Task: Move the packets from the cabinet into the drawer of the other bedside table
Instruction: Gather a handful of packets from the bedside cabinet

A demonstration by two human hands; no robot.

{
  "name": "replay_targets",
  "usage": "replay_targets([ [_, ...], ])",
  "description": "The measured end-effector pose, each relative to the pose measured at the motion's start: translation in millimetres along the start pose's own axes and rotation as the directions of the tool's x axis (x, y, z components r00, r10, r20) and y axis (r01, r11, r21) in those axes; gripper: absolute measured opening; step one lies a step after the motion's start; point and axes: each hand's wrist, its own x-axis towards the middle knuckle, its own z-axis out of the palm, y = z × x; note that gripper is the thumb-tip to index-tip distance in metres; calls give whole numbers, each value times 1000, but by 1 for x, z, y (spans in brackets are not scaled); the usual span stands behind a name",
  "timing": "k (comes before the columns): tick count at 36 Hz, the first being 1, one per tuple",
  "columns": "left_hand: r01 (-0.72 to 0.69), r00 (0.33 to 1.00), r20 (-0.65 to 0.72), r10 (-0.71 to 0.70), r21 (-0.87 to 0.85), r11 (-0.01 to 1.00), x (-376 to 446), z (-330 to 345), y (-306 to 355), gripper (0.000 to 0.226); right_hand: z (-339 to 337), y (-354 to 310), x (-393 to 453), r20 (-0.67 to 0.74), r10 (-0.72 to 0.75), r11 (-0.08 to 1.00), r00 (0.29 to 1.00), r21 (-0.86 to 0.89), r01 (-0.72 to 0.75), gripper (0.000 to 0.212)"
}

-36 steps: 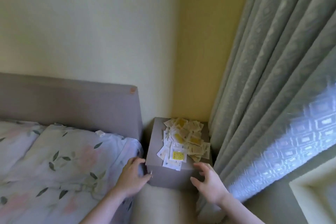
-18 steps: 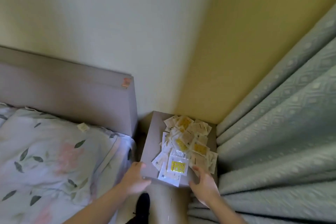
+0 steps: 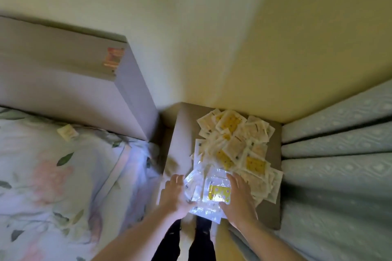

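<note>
While packets (image 3: 233, 146) crowd the bedside table (image 3: 182, 129) near its front edge, both hands (image 3: 176, 195) (image 3: 238, 199) flank them, fingers straight.

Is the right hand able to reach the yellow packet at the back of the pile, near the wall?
Probably yes. The right hand lies on the near packets, and nothing stands between it and the far yellow packet; only loose packets cover the bedside table top.

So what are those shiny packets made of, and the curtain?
The packets look like thin clear plastic film, glossy, since light glares off the nearest ones and yellow pads show through. The curtain looks like woven fabric, matte, with a raised diamond pattern and soft folds.
</note>
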Motion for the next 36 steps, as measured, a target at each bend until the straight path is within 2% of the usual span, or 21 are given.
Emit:
replay_targets([
  [4, 61, 998, -28, -60, 25, 998, 22, 30, 4, 113, 9, 4, 20, -26, -69, 983, 997, -170, 63, 96],
  [7, 76, 993, -94, -67, 99, 992, 33, 44, 7, 116, 21, 7, 32, -53, -80, 969, 995, -237, 65, 95],
  [9, 88, 990, -116, -78, 80, 993, 38, 51, 7, 117, 30, 13, 40, -103, -105, 957, 989, -280, 72, 91],
  [11, 93, 989, -122, -88, 35, 995, 41, 55, 6, 117, 35, 18, 44, -114, -94, 952, 989, -302, 56, 97],
  [13, 92, 987, -133, -90, 2, 996, 43, 56, 5, 107, 38, 22, 46, -126, -105, 949, 986, -308, 62, 94],
  [15, 101, 987, -124, -104, -28, 994, 42, 55, 6, 91, 36, 25, 46, -132, -131, 946, 982, -313, 84, 81],
  [18, 134, 986, -87, -142, -88, 987, 40, 57, 6, 78, 32, 28, 45, -134, -152, 952, 979, -286, 109, 65],
  [24, 168, 977, -98, -187, -172, 971, 38, 60, 7, 44, 29, 26, 44, -113, -146, 961, 983, -253, 114, 52],
  [31, 237, 955, -108, -277, -287, 928, 26, 57, 0, 34, 22, 26, 35, -141, -85, 988, 986, -141, 65, 48],
  [36, 209, 952, -139, -272, -350, 913, 19, 57, -11, 34, 19, 34, 33, -105, -30, 998, 994, -60, 23, 51],
])
